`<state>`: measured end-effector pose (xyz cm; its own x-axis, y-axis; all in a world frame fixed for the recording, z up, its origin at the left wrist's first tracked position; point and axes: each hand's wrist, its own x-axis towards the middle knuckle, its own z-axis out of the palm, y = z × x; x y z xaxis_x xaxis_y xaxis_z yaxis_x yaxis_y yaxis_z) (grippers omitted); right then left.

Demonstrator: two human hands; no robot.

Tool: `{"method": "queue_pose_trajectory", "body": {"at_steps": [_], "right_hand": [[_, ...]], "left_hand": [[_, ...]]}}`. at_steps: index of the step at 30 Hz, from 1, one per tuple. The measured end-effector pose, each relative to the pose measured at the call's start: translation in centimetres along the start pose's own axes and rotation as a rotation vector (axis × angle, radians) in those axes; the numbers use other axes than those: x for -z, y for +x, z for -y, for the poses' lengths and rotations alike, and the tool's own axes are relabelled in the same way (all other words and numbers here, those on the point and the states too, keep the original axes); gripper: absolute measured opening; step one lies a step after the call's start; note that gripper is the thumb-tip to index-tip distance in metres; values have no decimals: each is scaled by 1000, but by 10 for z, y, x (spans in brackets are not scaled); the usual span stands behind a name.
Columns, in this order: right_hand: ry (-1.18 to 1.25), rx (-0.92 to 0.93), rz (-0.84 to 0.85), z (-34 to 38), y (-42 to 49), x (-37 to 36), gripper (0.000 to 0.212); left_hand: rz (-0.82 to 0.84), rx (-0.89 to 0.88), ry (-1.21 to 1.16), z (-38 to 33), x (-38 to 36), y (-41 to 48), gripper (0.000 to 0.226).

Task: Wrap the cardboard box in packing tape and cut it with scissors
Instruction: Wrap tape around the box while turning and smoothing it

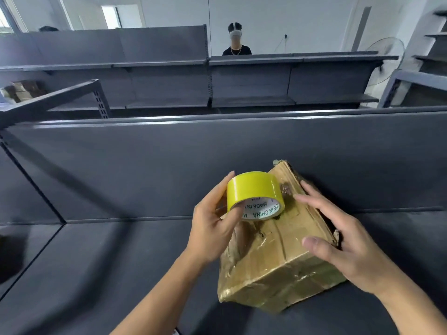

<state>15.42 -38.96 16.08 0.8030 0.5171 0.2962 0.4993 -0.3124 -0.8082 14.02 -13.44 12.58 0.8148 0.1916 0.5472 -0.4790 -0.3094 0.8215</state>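
Observation:
A worn cardboard box (273, 267), covered in old clear tape, lies on the dark grey shelf (101, 262) in front of me. My left hand (212, 226) grips a roll of yellow packing tape (254, 192) just above the box's far left part, fingers around its rim and thumb in the core. My right hand (343, 240) hovers over the box's right side with fingers spread and relaxed, holding nothing. No scissors are in view.
A dark back panel (217, 153) rises right behind the box. More grey shelving (242, 93) stands beyond it, with a person (235, 42) behind the far unit. A fan (384, 59) stands at the right, and some boxes (21, 90) sit on a shelf at the far left.

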Motion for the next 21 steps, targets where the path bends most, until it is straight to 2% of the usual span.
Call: {"method": "queue_pose_trajectory", "body": {"at_steps": [4,8,11,15,17,21], "right_hand": [[187,-53,-59,-17,-11,-18,76],[236,-105,-93,-35,-23,-38,72],[75,-236,-12,-20,-16,-20,67],[-430,-283,167,2,0,-6,60],[-475,-296,218,8,8,-11,56],[-389,-409,331,1,9,-27,87]], "left_hand": [[-25,2,104,4,-10,4,53],[36,-10,192,13,-15,4,50],[81,3,209,11,-20,5,51],[129,-50,315,8,-27,10,54],[132,-50,364,11,-26,14,55],[262,-46,419,15,-24,21,60]]}}
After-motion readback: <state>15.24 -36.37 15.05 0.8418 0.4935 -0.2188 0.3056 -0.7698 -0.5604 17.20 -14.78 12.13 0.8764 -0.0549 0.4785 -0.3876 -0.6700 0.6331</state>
